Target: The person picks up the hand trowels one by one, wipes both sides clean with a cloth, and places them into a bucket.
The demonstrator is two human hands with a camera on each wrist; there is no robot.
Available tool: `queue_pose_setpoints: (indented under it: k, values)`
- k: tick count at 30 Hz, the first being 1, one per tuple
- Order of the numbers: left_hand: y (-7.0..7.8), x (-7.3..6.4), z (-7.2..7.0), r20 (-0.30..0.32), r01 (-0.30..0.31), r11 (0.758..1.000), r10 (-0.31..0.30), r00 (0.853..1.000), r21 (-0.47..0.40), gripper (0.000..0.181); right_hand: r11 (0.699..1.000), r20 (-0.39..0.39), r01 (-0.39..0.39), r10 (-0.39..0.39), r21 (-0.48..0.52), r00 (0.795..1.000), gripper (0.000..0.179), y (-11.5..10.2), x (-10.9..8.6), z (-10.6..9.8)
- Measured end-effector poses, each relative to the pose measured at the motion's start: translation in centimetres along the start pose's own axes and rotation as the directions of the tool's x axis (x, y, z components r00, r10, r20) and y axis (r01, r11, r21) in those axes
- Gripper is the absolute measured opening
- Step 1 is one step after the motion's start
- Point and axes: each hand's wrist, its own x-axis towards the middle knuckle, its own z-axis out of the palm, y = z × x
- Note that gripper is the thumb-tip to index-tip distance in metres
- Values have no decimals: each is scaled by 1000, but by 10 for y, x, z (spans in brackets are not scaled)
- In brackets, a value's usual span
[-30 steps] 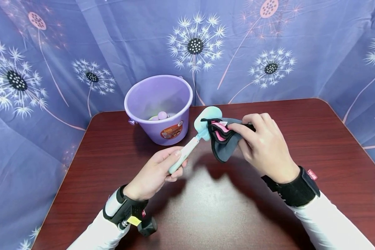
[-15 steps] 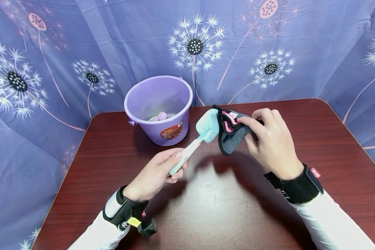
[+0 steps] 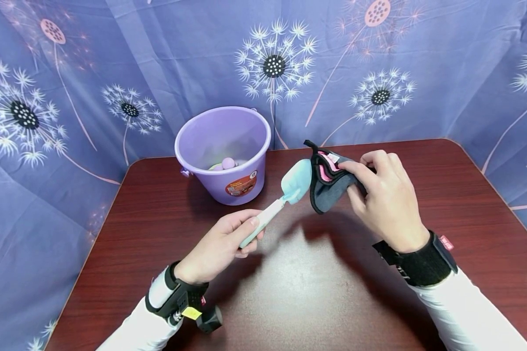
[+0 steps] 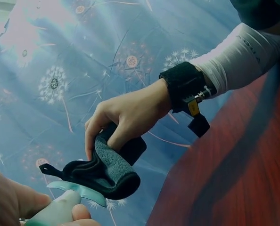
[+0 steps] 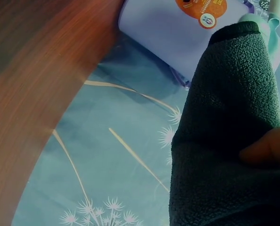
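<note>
My left hand (image 3: pixel 219 246) grips the pale handle of a toy shovel (image 3: pixel 296 181), its light blue blade pointing up and to the right above the table. My right hand (image 3: pixel 388 200) pinches a folded grey cloth (image 3: pixel 331 192) with black edging and pink inner layers. The cloth's left edge lies right beside the blade; whether they touch, I cannot tell. In the left wrist view the cloth (image 4: pixel 109 165) overlaps the top of the shovel blade (image 4: pixel 90 194). The right wrist view has the fuzzy cloth (image 5: pixel 225 108) large, one finger pressing on it.
A purple bucket (image 3: pixel 208 179) with an orange label stands at the back left of the dark red wooden table (image 3: pixel 443 195). Inside it is a light purple knobbed thing (image 3: pixel 228 163), mostly hidden by the wall. A blue dandelion-print curtain (image 3: pixel 171 44) hangs behind the table.
The right hand has moved right and slightly up with the cloth, from covering part of the blade to its right edge. The left hand and shovel have shifted slightly; more of the blade shows.
</note>
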Motion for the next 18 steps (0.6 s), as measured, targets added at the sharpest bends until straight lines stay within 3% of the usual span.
queue_pose_setpoints:
  k: [8,18]
  values:
    - [1,0,1,-19,3,997,-2,1000,79,25,999,2,29,-29,13,1000,35,-4,1,-2]
    - [-1,0,1,-26,12,996,-10,1000,85,23,992,9,119,-119,53,993,36,-14,4,-3]
